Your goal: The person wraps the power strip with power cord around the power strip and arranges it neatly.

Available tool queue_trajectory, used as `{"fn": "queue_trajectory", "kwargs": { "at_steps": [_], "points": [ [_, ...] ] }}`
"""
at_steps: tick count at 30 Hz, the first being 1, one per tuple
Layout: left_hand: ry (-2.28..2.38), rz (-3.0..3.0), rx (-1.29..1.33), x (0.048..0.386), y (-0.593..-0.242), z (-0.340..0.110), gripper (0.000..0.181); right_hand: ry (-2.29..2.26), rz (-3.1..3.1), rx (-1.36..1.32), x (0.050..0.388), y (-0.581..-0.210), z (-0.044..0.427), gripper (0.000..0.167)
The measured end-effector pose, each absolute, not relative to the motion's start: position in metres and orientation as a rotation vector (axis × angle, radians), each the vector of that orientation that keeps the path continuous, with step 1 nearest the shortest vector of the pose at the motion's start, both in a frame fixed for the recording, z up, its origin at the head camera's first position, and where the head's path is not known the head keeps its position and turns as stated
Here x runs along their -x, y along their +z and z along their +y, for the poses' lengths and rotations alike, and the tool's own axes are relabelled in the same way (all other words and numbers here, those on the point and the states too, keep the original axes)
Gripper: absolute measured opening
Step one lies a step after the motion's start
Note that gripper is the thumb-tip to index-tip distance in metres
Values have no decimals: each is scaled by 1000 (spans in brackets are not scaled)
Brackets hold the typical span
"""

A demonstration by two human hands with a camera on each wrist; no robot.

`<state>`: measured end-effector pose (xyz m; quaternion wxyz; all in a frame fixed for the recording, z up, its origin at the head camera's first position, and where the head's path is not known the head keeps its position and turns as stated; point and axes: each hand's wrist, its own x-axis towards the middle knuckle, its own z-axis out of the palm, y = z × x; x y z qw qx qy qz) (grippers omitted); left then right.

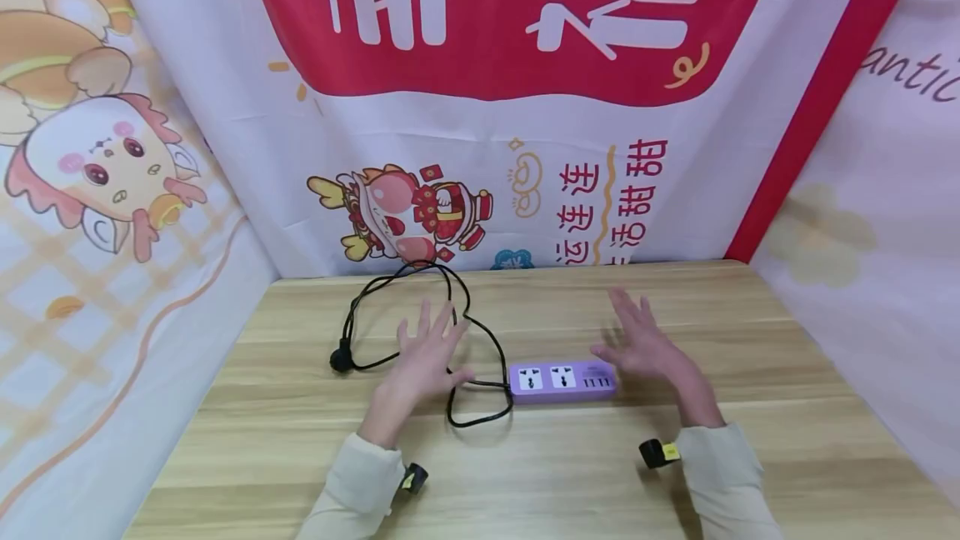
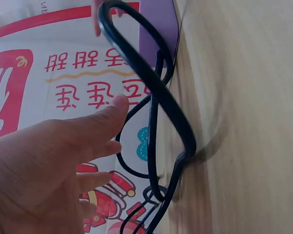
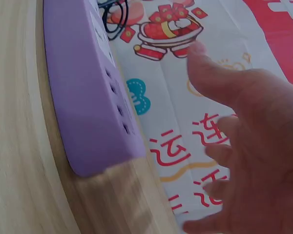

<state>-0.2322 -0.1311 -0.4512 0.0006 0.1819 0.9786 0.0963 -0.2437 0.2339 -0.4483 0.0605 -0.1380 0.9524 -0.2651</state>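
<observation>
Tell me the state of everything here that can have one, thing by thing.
Power strip, lying flat on the table.
Two sockets, facing up, empty.
USB ports, nothing plugged in.
Cable, attached to the strip, in loose loops.
Plug, lying on the table, not plugged in.
Left grip, fingers spread, holding nothing.
Right grip, fingers spread, holding nothing.

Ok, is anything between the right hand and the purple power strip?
Nothing visible stands between the right hand and the purple power strip; the black cord leaves the strip's opposite end, nearer the left hand.
</observation>
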Motion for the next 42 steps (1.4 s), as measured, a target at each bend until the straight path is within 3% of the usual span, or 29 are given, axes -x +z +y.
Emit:
{"fn": "queue_trajectory", "kwargs": {
  "at_steps": [5,11,20,35,42],
  "points": [
    [341,2925,-653,227,-456,-125,69,-854,2674,543,238,-455,224,105],
    [334,2830,-713,224,-462,-121,35,-788,2501,563,235,-463,213,112],
    [328,2884,-769,226,-470,-119,11,-690,2551,513,234,-459,207,84],
    [443,2941,-880,238,-469,-120,11,-688,2692,478,241,-457,218,54],
    [806,2991,-911,240,-451,-128,12,-937,2810,597,240,-441,230,57]
  ]
}}
